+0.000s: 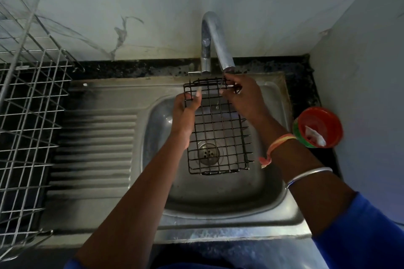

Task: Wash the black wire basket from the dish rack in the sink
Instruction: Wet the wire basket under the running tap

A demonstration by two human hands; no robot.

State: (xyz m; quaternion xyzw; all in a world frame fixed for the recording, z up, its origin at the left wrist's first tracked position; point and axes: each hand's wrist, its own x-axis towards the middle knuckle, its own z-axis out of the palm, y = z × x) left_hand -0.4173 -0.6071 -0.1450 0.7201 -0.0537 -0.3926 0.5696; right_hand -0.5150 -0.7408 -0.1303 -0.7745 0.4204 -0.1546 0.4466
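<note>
The black wire basket [218, 133] hangs over the steel sink bowl [218, 194], its far end lifted up under the tap spout [227, 65]. A thin stream of water falls through the grid near the far end. My left hand [185, 116] grips the basket's left rim, thumb over the wire. My right hand [242, 98] pinches the far right corner of the basket just below the spout. The drain [207, 154] shows through the grid.
A silver wire dish rack [26, 102] stands on the left, beside the ribbed steel drainboard [94, 148]. A red and green plastic tub [319, 128] holding something white sits on the dark counter at the right. Walls close in behind and at the right.
</note>
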